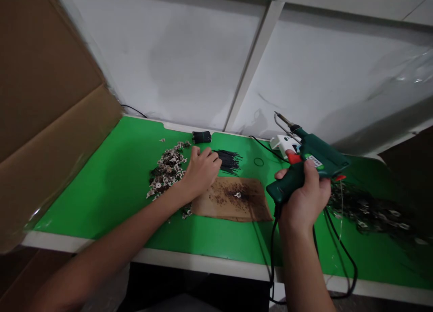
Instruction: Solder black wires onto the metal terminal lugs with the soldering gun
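Observation:
My right hand (306,197) grips the handle of a green soldering gun (321,156) with a red trigger. Its thin metal tip points up and left, above the table and away from any piece. At the left ends of a pile of black wires (230,162), my left hand (204,167) is closed with its fingers curled; whatever they pinch is hidden. Below the wires lies a scorched brown board (243,208), with one small metal piece (237,195) on its darkened middle. Many similar small metal pieces (167,167) are heaped left of my left hand.
A tied black bundle (202,137) and a rubber band (259,162) lie on the green table (111,167). A white power socket (284,144) stands behind the soldering gun. Tangled wires with metal pieces (375,210) lie at right. Cardboard (64,118) walls the left side; the gun's cable hangs over the front edge.

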Action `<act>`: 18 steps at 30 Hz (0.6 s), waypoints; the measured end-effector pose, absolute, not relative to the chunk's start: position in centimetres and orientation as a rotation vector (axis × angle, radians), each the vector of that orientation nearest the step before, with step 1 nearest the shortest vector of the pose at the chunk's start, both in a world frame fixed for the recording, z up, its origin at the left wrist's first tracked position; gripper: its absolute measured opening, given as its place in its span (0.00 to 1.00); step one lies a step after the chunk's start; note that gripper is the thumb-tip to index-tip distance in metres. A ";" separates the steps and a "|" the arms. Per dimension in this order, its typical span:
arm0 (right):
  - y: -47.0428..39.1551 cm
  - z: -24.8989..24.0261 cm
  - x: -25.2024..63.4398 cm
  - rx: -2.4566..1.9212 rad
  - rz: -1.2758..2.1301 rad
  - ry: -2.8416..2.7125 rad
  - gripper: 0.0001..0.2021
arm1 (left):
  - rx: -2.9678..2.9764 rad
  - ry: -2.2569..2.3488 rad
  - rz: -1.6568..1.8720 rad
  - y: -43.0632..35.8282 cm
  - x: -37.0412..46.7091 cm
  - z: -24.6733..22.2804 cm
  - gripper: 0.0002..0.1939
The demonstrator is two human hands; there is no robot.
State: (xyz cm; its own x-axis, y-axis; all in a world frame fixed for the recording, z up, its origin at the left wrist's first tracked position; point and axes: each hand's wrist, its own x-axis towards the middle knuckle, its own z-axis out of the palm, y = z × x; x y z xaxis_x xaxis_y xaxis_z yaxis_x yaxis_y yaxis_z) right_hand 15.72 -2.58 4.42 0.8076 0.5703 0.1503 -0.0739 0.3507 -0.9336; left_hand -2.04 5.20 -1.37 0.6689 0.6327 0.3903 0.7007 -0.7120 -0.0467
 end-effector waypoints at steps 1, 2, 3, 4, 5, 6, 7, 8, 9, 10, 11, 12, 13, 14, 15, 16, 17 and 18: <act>-2.6 4.5 15.7 -1.148 0.440 -0.499 0.17 | -2.686 -1.081 -0.511 5.2 -2.0 -1.3 0.10; -2.5 4.5 15.7 -1.151 0.441 -0.495 0.17 | -2.683 -1.080 -0.503 5.2 -2.0 -1.3 0.10; -2.5 4.5 15.7 -1.152 0.440 -0.492 0.18 | -2.681 -1.083 -0.497 5.1 -2.0 -1.3 0.10; -2.5 4.5 15.7 -1.154 0.441 -0.490 0.18 | -2.683 -1.089 -0.495 5.1 -2.0 -1.2 0.09; -2.5 4.5 15.8 -1.156 0.442 -0.491 0.19 | -2.687 -1.098 -0.497 5.1 -2.0 -1.2 0.09; -2.4 4.4 15.8 -1.158 0.446 -0.493 0.20 | -2.693 -1.109 -0.506 5.1 -2.0 -1.2 0.09; -2.4 4.4 15.8 -1.160 0.450 -0.496 0.21 | -2.700 -1.120 -0.523 5.1 -2.1 -1.1 0.08; -2.4 4.3 15.9 -1.160 0.452 -0.499 0.22 | -2.707 -1.132 -0.549 5.1 -2.1 -1.1 0.08; -2.5 4.2 15.9 -1.167 0.455 -0.505 0.22 | -2.717 -1.145 -0.584 5.1 -2.2 -1.0 0.08; -2.5 4.1 16.0 -1.181 0.455 -0.513 0.22 | -2.733 -1.158 -0.630 5.0 -2.3 -0.9 0.07; -2.6 4.0 16.0 -1.200 0.456 -0.528 0.22 | -2.756 -1.169 -0.688 4.9 -2.3 -0.7 0.07; -2.6 3.9 16.0 -1.221 0.463 -0.553 0.22 | -2.782 -1.177 -0.760 4.7 -2.4 -0.5 0.06; -2.7 3.8 16.0 -1.239 0.475 -0.589 0.23 | -2.808 -1.180 -0.841 4.5 -2.5 -0.2 0.06; -2.7 3.7 15.9 -1.251 0.494 -0.634 0.23 | -2.830 -1.176 -0.925 4.2 -2.5 0.1 0.06; -2.8 3.6 15.8 -1.256 0.519 -0.681 0.23 | -2.847 -1.163 -1.007 3.9 -2.6 0.4 0.06; -2.8 3.4 15.7 -1.259 0.540 -0.724 0.23 | -2.855 -1.144 -1.080 3.6 -2.6 0.7 0.06; -2.9 3.3 15.6 -1.264 0.557 -0.763 0.23 | -2.857 -1.123 -1.142 3.3 -2.7 0.9 0.07; -2.9 3.2 15.5 -1.269 0.567 -0.797 0.23 | -2.857 -1.097 -1.190 3.0 -2.7 1.1 0.07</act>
